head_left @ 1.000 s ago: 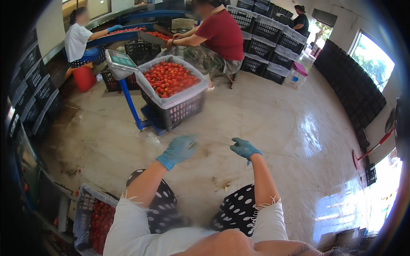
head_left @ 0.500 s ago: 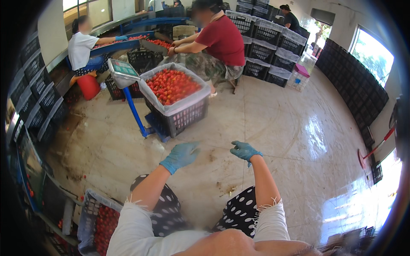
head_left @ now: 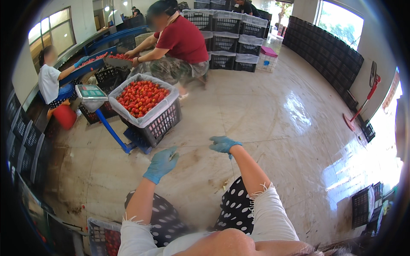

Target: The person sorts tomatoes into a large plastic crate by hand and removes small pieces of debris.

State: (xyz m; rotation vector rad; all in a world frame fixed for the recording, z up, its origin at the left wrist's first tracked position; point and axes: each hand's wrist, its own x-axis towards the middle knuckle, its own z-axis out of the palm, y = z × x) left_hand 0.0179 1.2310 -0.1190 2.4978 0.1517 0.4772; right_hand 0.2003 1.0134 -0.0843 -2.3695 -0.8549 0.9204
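My left hand point(head_left: 161, 164), in a blue glove, is held out over the floor with its fingers stretched and its thumb apart; nothing is in it. Across from it, my right hand point(head_left: 225, 144) is gloved alike, its fingers extended toward the left and its palm bare of any object. Beyond my left hand, the nearest thing is a black crate point(head_left: 164, 120) lined with clear plastic film. Small red tomatoes point(head_left: 142, 98) fill it to the top. This crate rests on a blue platform scale point(head_left: 112, 128) with a display head point(head_left: 91, 92) on its post.
One person in a red shirt point(head_left: 184, 40) bends over a sorting chute; another in white point(head_left: 50, 81) sits by a red bucket point(head_left: 65, 116). Lined crates point(head_left: 225, 42) are stacked at the back. A red-based fan point(head_left: 349, 121) stands right. Another tomato crate point(head_left: 97, 230) lies lower left.
The view has turned to the right, so the scale and filled crate appear farther left. Both hands stay empty and raised, with the right hand's fingers more extended.
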